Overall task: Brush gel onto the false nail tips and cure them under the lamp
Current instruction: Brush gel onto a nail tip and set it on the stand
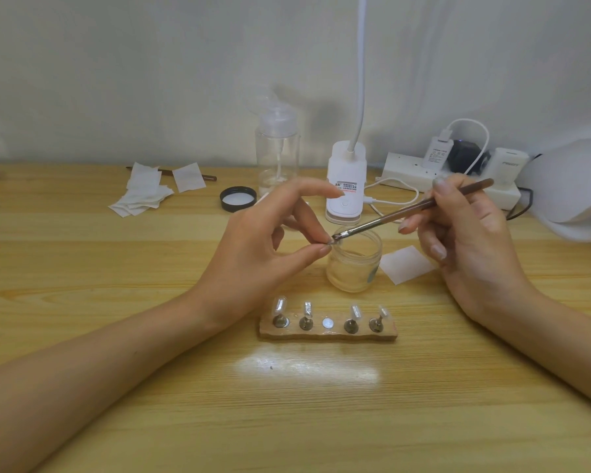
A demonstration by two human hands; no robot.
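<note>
On the table [116,387], the open glass jar [354,264] of clear gel is the hub of the work. Just above its near-left rim, the left hand [270,240] pinches a small nail tip [327,246] between thumb and fingertips, the other fingers spread loosely. The right hand [468,240], to the right of the jar, grips a brown brush [413,208] like a pen, its bristles resting on or just against that tip over the jar's mouth; the tip is so small and so covered by fingers that the contact cannot be made out for certain. In front of the jar lies a holder strip [328,332] with four mounted tips [307,308] standing upright and one bare round spot in the middle, most likely the seat of the tip now in hand. Whether the four have gel on them cannot be read from their shine. The white curing lamp [574,186] sits well to the right of the jar, with nothing visibly under it. Judging by this, the task is at the brushing stage: one tip is being coated, returning it to the strip is ahead, and curing has not begun. A black lid [238,198] lies behind and left of the jar.
</note>
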